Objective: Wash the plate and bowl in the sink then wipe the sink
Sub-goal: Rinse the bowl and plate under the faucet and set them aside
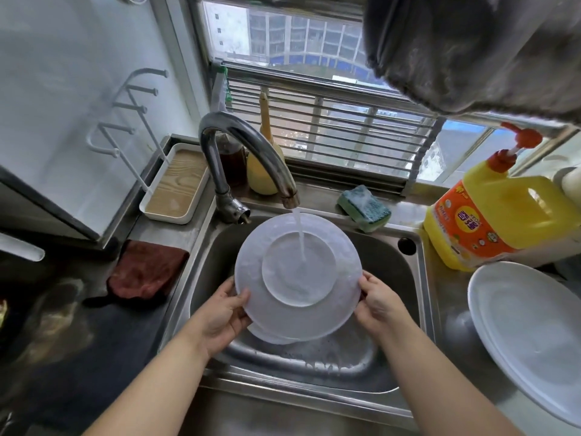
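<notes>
holding a round white plastic dish (283,313) bottom-up over the stainless steel sink (405,275), the left hand (220,313) grips its left rim with thumb on top and the right hand (377,303) grips its right rim. water from the curved chrome faucet (248,146) lands on the dish's raised base ring. another white rim (267,336) shows just beneath it; what it is, i cannot tell. a green and blue sponge (364,207) lies on the back ledge, a yellow detergent bottle with red pump (484,215) stands right, beside a wide white plate (531,335) on the counter. a dark red cloth (144,269) lies left of the sink.
</notes>
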A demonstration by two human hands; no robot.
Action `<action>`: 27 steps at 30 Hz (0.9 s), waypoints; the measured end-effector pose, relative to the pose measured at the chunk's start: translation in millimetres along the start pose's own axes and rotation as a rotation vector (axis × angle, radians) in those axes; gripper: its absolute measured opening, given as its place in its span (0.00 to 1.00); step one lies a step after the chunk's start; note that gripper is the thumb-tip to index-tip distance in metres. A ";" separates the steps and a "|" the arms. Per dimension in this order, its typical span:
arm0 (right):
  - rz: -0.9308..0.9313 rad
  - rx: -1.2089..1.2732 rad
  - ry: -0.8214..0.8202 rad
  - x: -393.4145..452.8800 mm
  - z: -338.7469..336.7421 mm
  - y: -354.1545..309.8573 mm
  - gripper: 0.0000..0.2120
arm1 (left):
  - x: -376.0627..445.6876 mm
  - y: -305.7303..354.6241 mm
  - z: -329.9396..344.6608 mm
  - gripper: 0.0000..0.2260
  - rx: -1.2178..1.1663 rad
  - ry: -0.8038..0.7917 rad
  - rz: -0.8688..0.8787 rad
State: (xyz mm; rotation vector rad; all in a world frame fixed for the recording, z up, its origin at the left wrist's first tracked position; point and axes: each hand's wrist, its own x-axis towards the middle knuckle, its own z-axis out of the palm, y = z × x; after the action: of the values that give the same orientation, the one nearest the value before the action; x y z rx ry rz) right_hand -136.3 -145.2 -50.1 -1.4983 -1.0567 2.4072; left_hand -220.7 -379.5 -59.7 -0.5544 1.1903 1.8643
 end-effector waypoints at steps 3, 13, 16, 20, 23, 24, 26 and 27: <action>-0.043 -0.023 0.006 -1.1 -2.9 -2.4 0.11 | 10.2 -2.3 8.9 0.17 0.109 0.076 -0.046; 0.061 0.047 0.188 8.6 -51.4 1.1 0.14 | 15.8 -7.6 50.7 0.13 0.390 0.072 0.041; 0.112 0.110 0.226 9.7 -60.2 10.0 0.14 | 14.3 -8.2 57.3 0.12 0.468 0.065 0.091; 0.182 0.133 0.255 7.4 -61.7 20.8 0.13 | 7.2 -8.5 57.8 0.11 0.528 0.047 0.123; 0.211 0.124 0.262 7.9 -59.5 29.0 0.13 | -1.4 -7.5 50.8 0.11 0.558 0.045 0.138; 0.220 0.117 0.261 6.7 -57.5 31.3 0.14 | -5.3 -6.8 47.9 0.11 0.562 0.042 0.143; 0.237 0.099 0.247 4.9 -51.7 34.9 0.14 | -12.4 -5.8 40.8 0.11 0.557 0.044 0.153; 0.241 0.091 0.237 3.9 -47.9 36.5 0.14 | -15.8 -5.2 37.0 0.11 0.555 0.052 0.156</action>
State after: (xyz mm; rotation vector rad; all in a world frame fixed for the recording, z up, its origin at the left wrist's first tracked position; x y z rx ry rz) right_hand -89.5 -147.1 -88.2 -1.9167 -0.7462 2.3080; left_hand -205.2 -352.1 -34.2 -0.2038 1.7412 1.5465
